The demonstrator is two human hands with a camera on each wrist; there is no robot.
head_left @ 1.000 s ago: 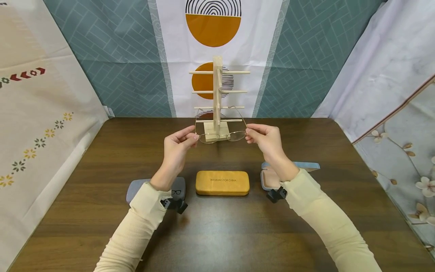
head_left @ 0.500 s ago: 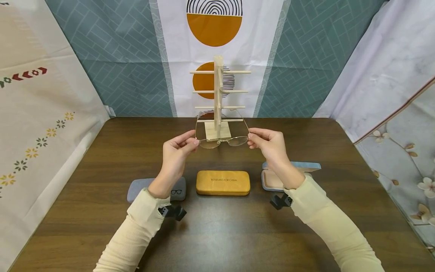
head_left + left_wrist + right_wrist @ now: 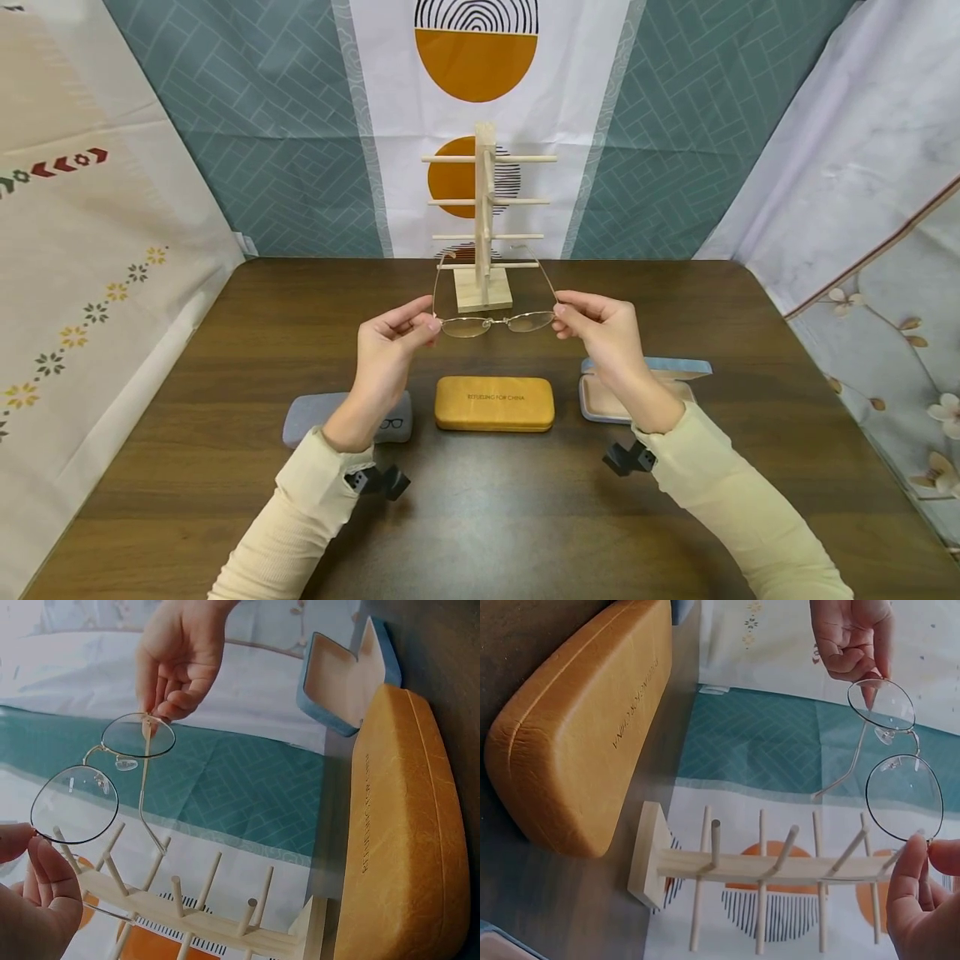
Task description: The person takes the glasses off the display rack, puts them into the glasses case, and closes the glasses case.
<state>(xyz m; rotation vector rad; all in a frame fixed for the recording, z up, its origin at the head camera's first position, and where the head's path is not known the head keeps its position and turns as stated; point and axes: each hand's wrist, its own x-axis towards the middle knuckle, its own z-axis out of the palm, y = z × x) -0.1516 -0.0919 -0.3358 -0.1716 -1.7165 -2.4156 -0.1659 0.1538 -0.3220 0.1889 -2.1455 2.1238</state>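
Note:
A pair of thin metal-rimmed eyeglasses (image 3: 465, 327) is held up above the table, its temples unfolded and pointing away. My left hand (image 3: 386, 350) pinches the left hinge corner between thumb and fingers. At the opposite corner my right hand (image 3: 607, 333) pinches the frame the same way. Both round lenses and the nose pads (image 3: 127, 763) show in the left wrist view. Behind the glasses stands a wooden display rack (image 3: 485, 208) with several pegs. Under the hands lies a closed yellow glasses case (image 3: 494, 404).
A closed grey-blue glasses case (image 3: 311, 414) lies left, partly behind the left wrist. At right an opened blue case (image 3: 603, 400) shows its pale lining, partly covered by the right forearm. Patterned cloths (image 3: 292, 150) hang behind and beside the brown table (image 3: 495, 525).
Both hands have drawn the eyeglasses nearer and lower, away from the rack. The grip at both corners is kept, and the cases have stayed in place.

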